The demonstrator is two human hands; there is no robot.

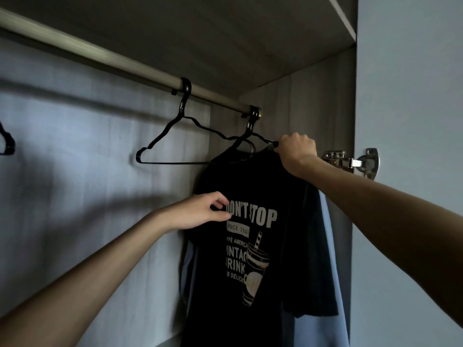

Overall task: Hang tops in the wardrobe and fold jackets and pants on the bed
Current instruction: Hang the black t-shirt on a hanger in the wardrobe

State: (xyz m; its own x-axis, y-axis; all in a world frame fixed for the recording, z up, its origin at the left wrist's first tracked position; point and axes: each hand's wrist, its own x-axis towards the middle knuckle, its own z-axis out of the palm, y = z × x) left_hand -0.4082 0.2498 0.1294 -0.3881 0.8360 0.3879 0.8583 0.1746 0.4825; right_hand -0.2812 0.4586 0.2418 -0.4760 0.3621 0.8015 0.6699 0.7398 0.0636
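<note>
The tee (250, 259) is hanging on its hanger (260, 139) at the far right end of the rail (100, 55), inside the wardrobe. The right hand (297, 149) is holding the right tip of that hanger, and its grip is clamped tight around the tip. The left hand (200, 211) is pinching the front of the tee just above the print, with thumb and finger together on the cloth. A blue top (330, 246) is hanging behind the tee and touching it. I cannot tell if it is sharing the same hanger.

I think a few things could go wrong. If the left hand is pulling down too hard, the tee may be sliding off its shoulder or tipping the hanger. The empty hanger (175, 136) is crossing the tee's hanger, so the two may be getting tangled when one moves. A hard tug could be lifting the hook off the rail.

On the right, room is tight. The side wall (300, 108) is just beside the hook, and the metal hinge (355, 162) is sitting right by the right wrist, where skin or cloth could be catching. On the left, a long bare stretch of rail is waiting, with one more hanger (7, 144) far off at the edge.
</note>
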